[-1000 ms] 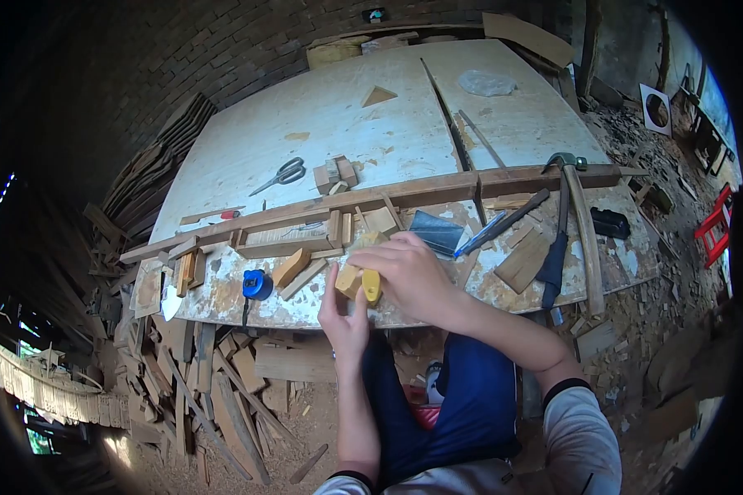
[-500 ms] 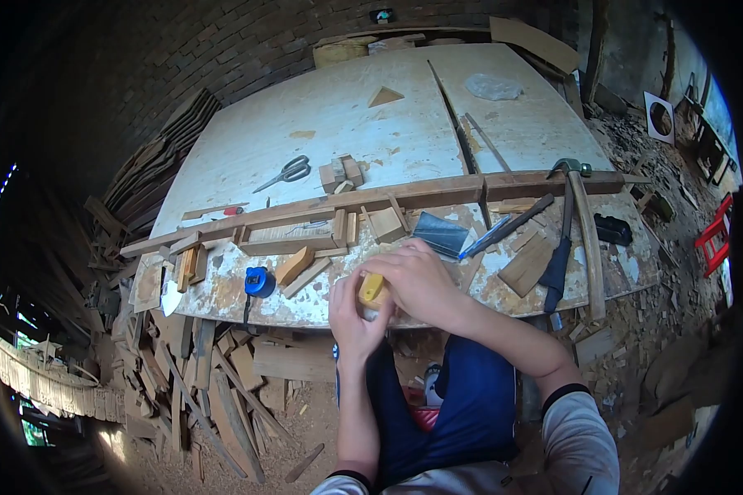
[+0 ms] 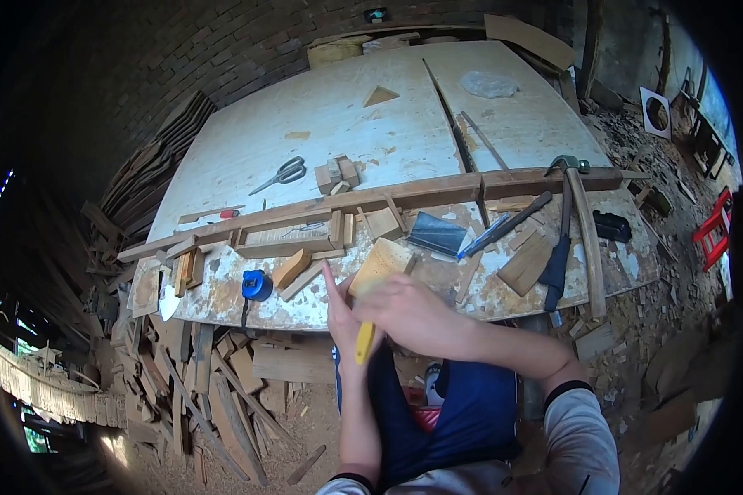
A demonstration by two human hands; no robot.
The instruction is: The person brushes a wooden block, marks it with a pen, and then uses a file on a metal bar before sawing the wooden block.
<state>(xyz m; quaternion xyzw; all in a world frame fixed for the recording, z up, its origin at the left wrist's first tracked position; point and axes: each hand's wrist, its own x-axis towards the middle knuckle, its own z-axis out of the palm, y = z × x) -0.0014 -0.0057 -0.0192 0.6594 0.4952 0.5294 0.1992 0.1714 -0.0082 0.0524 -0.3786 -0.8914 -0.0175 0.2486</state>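
Observation:
Near the front edge of the workbench, my left hand [image 3: 347,320] grips a pale, flat wooden piece [image 3: 384,260] from its left side, one finger stretched along it. My right hand [image 3: 409,309] lies over the lower part of that piece, blurred by motion. It is closed around a tool with a yellow handle [image 3: 365,343], whose end points down toward my lap; its working end is hidden under the fingers. Left of my hands lie a shaped wooden block [image 3: 292,269] and a blue tape measure [image 3: 257,285].
A long wooden beam [image 3: 322,205] crosses the workbench [image 3: 256,132]. Scissors [image 3: 282,173] lie behind it. On the right are a hammer [image 3: 584,239], a dark-handled tool [image 3: 557,268] and a blue pen [image 3: 470,246]. Wood scraps [image 3: 223,412] cover the floor.
My right hand has turned and moved down slightly, and the yellow handle now points toward my lap. More of the pale wooden piece shows beyond my hands.

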